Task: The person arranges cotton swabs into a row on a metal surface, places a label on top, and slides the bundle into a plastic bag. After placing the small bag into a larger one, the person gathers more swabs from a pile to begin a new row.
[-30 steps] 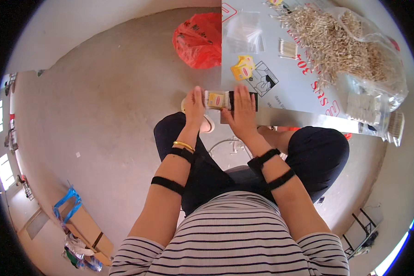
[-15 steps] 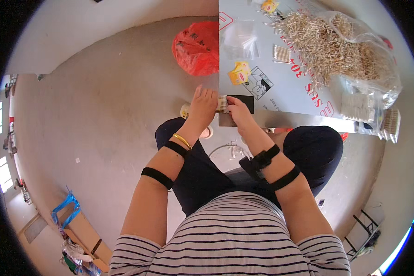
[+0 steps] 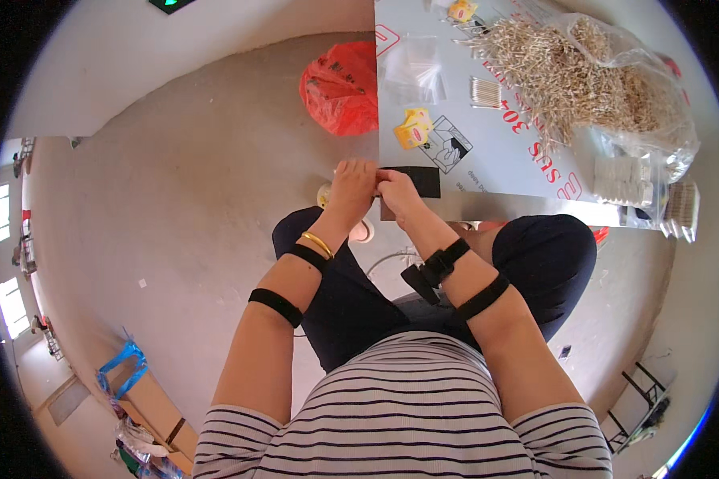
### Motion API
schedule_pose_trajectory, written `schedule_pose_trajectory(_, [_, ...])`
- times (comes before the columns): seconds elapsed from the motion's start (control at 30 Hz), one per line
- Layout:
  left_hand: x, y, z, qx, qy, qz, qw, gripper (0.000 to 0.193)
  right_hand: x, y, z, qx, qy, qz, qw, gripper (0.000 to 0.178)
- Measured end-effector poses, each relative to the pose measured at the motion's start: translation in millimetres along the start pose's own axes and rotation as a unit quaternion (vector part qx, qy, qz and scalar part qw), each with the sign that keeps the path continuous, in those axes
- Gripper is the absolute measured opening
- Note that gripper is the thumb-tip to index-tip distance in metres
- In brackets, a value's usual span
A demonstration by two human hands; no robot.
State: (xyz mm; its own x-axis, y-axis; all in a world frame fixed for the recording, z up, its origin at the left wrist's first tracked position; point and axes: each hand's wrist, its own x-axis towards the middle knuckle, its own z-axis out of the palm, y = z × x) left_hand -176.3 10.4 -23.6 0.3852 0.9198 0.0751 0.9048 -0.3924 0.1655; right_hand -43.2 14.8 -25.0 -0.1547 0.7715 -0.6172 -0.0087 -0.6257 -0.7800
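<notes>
My left hand (image 3: 353,188) is closed at the table's near left corner, its fingers curled around a bundle of cotton swabs that they now hide almost wholly. Pressed up against it, my right hand (image 3: 399,191) pinches at the same spot with thumb and fingers. Whether the bundle sits in a clear bag I cannot tell. Just right of the fingers, a black pad (image 3: 425,182) lies on the table edge. Beyond it are yellow printed cards (image 3: 413,129), a stack of clear plastic bags (image 3: 417,72) and a neat row of cotton swabs (image 3: 486,93).
A big heap of loose cotton swabs (image 3: 567,76) spills from a clear sack on the metal-topped table (image 3: 475,148). Filled swab packs (image 3: 621,180) lie at the right edge. A red plastic bag (image 3: 339,89) hangs by the table's left side. A cardboard box (image 3: 156,411) stands at lower left.
My right hand has moved left to meet my left hand. The swabs that showed between the hands are now covered by the fingers.
</notes>
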Motion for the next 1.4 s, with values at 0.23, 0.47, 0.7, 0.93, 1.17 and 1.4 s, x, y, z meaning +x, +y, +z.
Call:
schedule_pose_trajectory(0.23, [-46, -20, -19, -0.091, 0.0, -0.144, 0.985, 0.042, -22, -15, 33, -0.098, -0.108, -0.058, 0.988, 0.039])
schedule_pose_trajectory(0.47, [-58, 26, -70, -0.288, 0.168, -0.291, 0.897, 0.057, -89, -71, 12, -0.204, -0.105, -0.254, 0.94, 0.033])
schedule_pose_trajectory(0.7, [-25, 87, -88, -0.282, 0.26, -0.174, 0.907, 0.06, -140, -98, -40, -0.183, -0.094, -0.297, 0.932, 0.032])
schedule_pose_trajectory(0.93, [-9, 128, -89, -0.306, 0.265, -0.161, 0.9, 0.065, -164, -100, -82, -0.227, -0.058, -0.35, 0.907, 0.025])
schedule_pose_trajectory(1.17, [5, 156, -90, -0.325, 0.233, -0.17, 0.901, 0.069, -180, -104, -114, -0.283, -0.03, -0.391, 0.875, 0.024])
schedule_pose_trajectory(1.4, [27, 177, -80, -0.405, 0.238, -0.155, 0.869, 0.076, -171, -95, -140, -0.253, 0.037, -0.317, 0.913, 0.024])
